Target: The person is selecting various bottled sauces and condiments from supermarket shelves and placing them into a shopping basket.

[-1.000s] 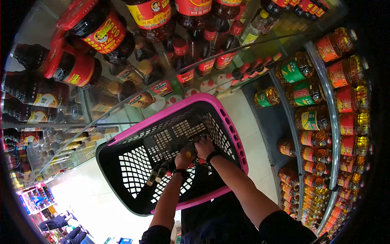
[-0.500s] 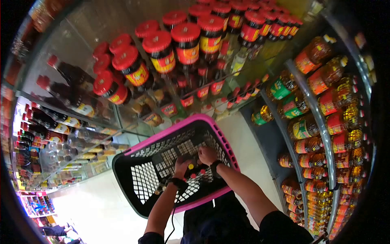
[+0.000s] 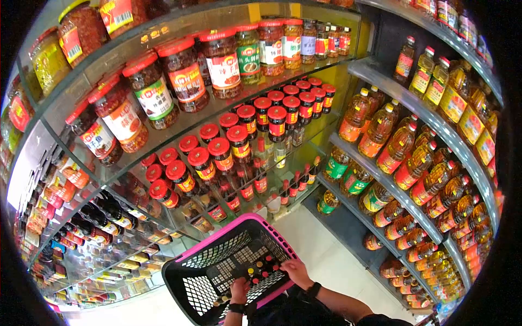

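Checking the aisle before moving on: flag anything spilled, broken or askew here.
Nothing stands out. Jars and oil bottles stand in rows on the shelves; small bottles sit inside the pink-rimmed basket, with both hands, left and right, at them.

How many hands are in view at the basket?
2. The left hand rests on the basket's near rim; the right hand is on the pink rim beside the small bottles. No other hands show.
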